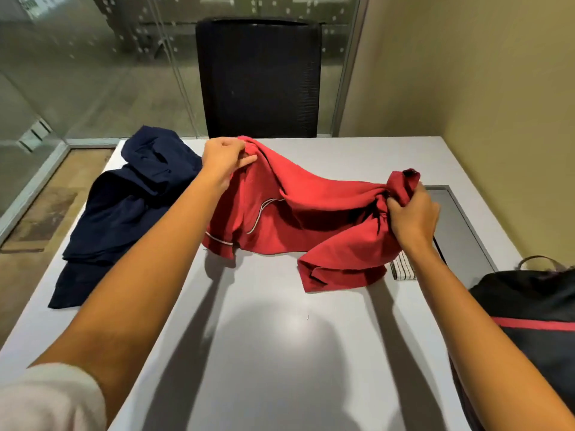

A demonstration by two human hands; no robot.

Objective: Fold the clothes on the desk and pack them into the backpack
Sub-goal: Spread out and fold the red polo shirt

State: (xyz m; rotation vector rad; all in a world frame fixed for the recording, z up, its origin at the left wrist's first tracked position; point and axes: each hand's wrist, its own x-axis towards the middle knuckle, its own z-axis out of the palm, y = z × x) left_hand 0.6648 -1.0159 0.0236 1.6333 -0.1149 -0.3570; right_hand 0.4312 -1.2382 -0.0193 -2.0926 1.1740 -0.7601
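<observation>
At the lower right edge of the frame, a black backpack (529, 321) with a red stripe sat on the grey desk (280, 337). Mid-frame, the right hand (413, 216) clutched a bunched end of the red shirt (311, 213), and the left hand (222, 160) pinched its far end, so the cloth sagged between them onto the desk. A navy garment (133, 206) lay crumpled at left. A black chair (258, 79) stood at upper centre.

Near desk (273, 353) lies bare between navy garment (124, 206) and backpack (535, 325).
</observation>
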